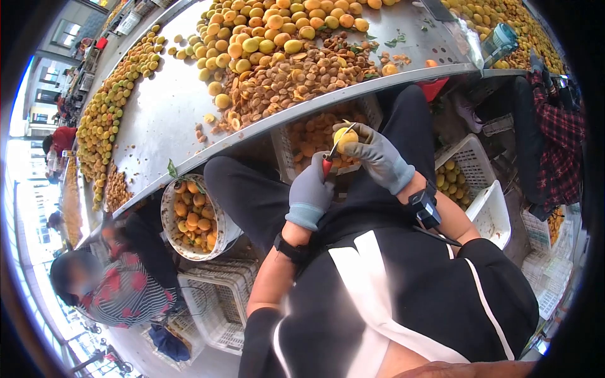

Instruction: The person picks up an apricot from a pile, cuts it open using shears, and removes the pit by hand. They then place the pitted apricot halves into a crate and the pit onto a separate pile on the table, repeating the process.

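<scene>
My left hand (311, 194), in a grey glove, is closed around the red handle of a small knife (327, 165). The knife's blade slants up against a yellow apricot (346, 141). Gloved fingers of my right hand (380, 157) grip that apricot from the right side. Both hands are over my lap, above a crate (283, 151) of orange apricot pieces between my knees. Where exactly the blade meets the fruit is too small to make out.
A metal table (151, 120) ahead bears heaped whole apricots (249, 45) and a brown pile of pits (283, 82). A white bucket (169, 217) of apricots stands left, a crate (469, 160) right. Co-workers sit on the left (129, 290) and right (561, 138).
</scene>
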{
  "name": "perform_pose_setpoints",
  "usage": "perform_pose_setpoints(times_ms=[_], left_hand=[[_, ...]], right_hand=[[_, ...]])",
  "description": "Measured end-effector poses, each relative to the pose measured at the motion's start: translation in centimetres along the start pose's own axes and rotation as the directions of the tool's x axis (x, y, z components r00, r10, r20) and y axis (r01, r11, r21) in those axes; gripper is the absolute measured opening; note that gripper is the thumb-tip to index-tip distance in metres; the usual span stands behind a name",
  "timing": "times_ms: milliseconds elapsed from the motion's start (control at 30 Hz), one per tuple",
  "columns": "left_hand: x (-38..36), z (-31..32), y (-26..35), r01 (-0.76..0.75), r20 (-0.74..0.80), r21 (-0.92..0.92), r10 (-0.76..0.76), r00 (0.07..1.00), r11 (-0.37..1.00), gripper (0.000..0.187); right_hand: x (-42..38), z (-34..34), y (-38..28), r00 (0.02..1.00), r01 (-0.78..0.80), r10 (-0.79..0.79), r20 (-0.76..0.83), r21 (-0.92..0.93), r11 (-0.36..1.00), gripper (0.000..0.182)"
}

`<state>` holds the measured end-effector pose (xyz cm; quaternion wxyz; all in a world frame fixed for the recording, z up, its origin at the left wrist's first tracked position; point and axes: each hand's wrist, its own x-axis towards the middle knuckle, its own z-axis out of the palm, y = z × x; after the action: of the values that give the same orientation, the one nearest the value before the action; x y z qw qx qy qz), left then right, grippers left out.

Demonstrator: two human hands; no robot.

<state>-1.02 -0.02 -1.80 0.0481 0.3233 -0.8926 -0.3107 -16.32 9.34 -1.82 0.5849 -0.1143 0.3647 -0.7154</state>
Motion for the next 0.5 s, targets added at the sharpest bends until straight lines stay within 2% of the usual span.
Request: perform_pose_setpoints(times_ms=[133,200,267,333,400,433,500], left_hand=[[0.1,0.0,0.2,-0.019,-0.023,-0.018,0.018,1.0,1.0,0.035],[0.2,-0.2,0.6,-0.042,-0.069,-0.015,0.041,0.997,0.999,0.034],[0.3,-0.4,0.9,-0.07,-0.116,-0.007,0.069,0.991,0.998,0.033],[0.3,-0.6,0.9,-0.015,-0.09,0.041,0.019,0.996,0.999,0.029],[0.5,-0.4,0.7,-0.009,-0.058,0.059,0.012,0.998,0.998,0.028],[0.5,-0.3,0.6,-0.007,-0.023,0.076,0.009,1.0,0.997,0.027],[0.4,0.0,0.5,-0.01,-0.032,0.06,0.012,0.999,0.998,0.026]], right_hand=[[-0.4,0.6,-0.2,0.999,0.022,-0.023,0.025,0.043,0.999,0.05],[-0.3,0.7,-0.1,0.987,-0.064,0.006,0.164,0.351,0.934,0.04],[0.1,-0.1,0.2,0.98,-0.095,0.025,0.196,0.36,0.928,0.038],[0.2,-0.4,0.3,0.972,-0.131,0.047,0.229,0.37,0.92,0.037],[-0.1,-0.4,0.5,0.998,0.015,-0.015,0.062,0.014,1.0,0.047],[-0.1,-0.2,0.6,0.998,0.013,-0.014,0.06,0.015,1.0,0.047],[0.0,0.4,0.7,0.982,0.174,-0.179,-0.05,-0.098,0.98,0.043]])
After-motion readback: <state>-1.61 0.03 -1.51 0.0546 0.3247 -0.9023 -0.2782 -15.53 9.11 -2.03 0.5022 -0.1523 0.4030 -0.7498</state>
